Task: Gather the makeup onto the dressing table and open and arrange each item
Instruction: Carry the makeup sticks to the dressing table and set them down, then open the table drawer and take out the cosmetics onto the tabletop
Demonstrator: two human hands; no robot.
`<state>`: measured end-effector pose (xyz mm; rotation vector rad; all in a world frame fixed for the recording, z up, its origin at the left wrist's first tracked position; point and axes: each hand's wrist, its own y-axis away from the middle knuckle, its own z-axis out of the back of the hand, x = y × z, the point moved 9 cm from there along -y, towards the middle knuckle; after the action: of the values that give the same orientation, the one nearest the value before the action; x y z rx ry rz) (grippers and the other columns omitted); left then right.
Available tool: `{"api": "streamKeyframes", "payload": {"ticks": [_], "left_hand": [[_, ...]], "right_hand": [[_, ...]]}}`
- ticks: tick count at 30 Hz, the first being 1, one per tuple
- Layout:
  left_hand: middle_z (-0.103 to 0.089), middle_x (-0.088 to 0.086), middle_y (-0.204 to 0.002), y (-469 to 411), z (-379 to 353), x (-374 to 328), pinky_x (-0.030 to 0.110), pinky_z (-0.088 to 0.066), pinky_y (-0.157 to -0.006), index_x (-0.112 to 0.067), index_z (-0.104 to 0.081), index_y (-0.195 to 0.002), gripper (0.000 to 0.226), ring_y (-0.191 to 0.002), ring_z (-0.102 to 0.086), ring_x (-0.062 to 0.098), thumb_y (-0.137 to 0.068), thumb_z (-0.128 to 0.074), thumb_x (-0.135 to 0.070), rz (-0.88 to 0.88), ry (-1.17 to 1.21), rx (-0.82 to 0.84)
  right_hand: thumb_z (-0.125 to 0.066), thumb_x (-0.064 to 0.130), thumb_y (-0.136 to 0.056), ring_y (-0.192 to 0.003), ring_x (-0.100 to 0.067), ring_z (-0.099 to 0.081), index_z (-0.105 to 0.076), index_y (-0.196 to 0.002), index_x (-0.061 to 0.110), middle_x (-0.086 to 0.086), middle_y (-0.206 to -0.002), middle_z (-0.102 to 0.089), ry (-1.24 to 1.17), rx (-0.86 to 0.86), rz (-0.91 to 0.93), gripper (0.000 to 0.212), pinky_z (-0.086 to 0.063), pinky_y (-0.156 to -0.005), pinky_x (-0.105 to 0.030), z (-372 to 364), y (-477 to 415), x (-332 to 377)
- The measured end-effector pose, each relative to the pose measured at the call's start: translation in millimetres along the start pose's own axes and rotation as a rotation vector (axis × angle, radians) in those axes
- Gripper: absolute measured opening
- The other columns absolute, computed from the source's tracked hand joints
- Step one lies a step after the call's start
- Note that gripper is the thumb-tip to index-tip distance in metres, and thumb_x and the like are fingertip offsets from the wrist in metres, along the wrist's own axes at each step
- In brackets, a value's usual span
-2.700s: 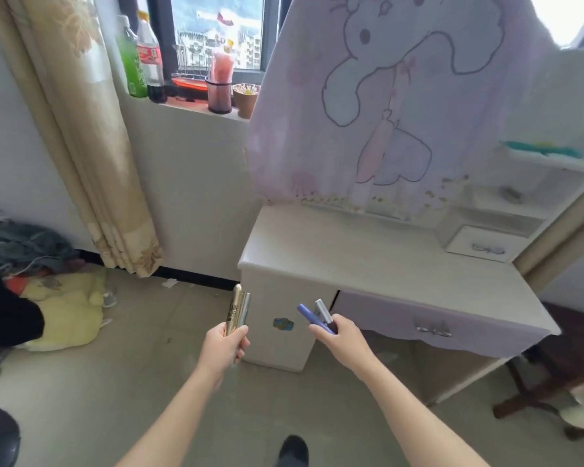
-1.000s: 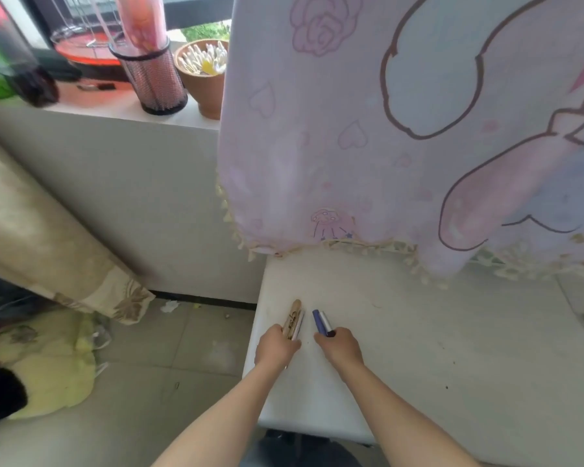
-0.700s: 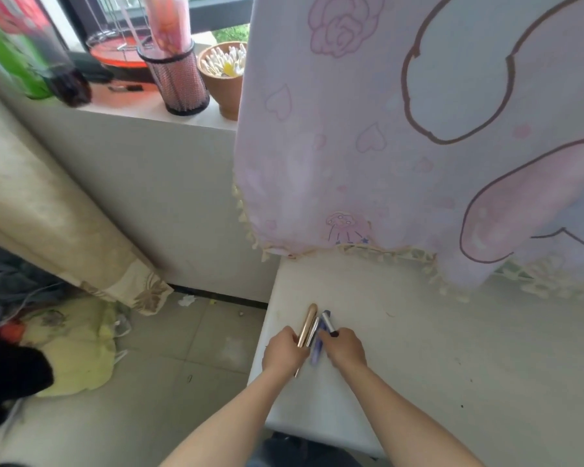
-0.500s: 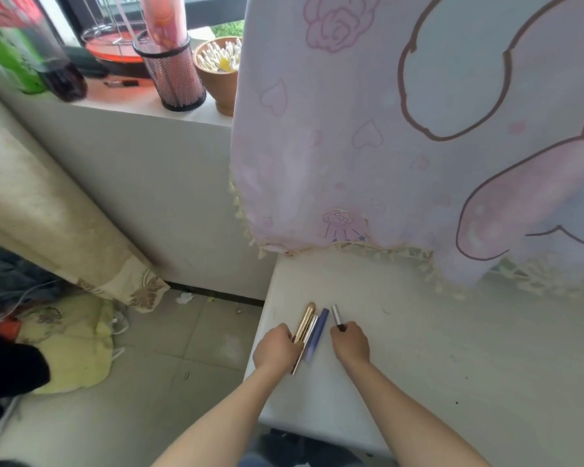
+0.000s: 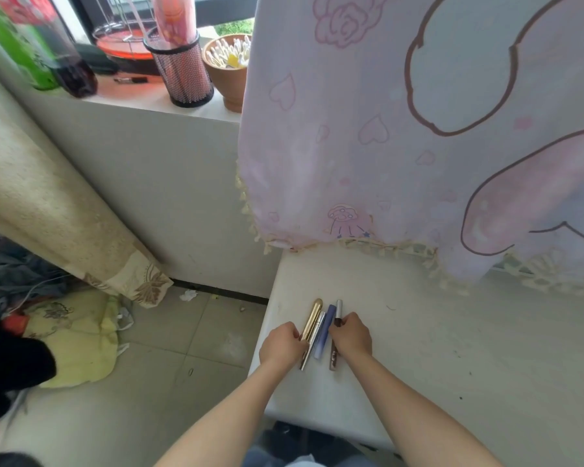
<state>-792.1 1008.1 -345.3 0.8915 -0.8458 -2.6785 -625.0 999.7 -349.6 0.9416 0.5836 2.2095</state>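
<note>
Head view: makeup tubes (image 5: 319, 332) now lie spread; left hand (image 5: 281, 346) and right hand (image 5: 351, 337) curl against them.

Gold tube (image 5: 312, 319), silver pen (image 5: 313, 338), blue pen (image 5: 325, 330), brown-silver pen (image 5: 335, 332) side by side, dressing table (image 5: 452, 348) corner.

Mesh pen cup (image 5: 182, 71) beside clay pot (image 5: 229, 75); bottles (image 5: 48, 59), perhaps, blurred.

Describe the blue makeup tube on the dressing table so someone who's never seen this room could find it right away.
Start at the white dressing table under the hanging pink cartoon cloth and go to its front left corner, where four slim tubes lie side by side between two hands. The blue tube is third from the left, after the gold tube and a thin silver one; it is the only blue one.
</note>
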Motion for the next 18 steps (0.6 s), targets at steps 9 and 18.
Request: {"api": "streamKeyframes", "payload": {"ticks": [9, 18], "left_hand": [[-0.061, 0.005, -0.098, 4, 2, -2, 0.026, -0.041, -0.07, -0.012, -0.056, -0.107, 0.024, -0.08, -0.051, 0.016, -0.085, -0.054, -0.022, -0.1, 0.024, 0.03], [-0.059, 0.006, -0.113, 10, 25, -16, 0.029, -0.042, -0.081, -0.011, -0.057, -0.11, 0.027, -0.101, -0.054, 0.02, -0.089, -0.049, -0.026, -0.27, 0.005, -0.034]], "right_hand": [[-0.05, 0.019, -0.089, -0.11, -0.029, -0.056, -0.049, -0.117, 0.006, -0.014, -0.121, -0.059, -0.009, -0.003, 0.023, 0.031, -0.042, -0.082, -0.027, 4, 7, -2], [-0.059, 0.026, -0.087, -0.118, -0.024, -0.048, -0.054, -0.119, 0.011, -0.012, -0.125, -0.052, -0.084, -0.115, 0.174, 0.036, -0.039, -0.091, -0.026, 35, 34, -15]]}}
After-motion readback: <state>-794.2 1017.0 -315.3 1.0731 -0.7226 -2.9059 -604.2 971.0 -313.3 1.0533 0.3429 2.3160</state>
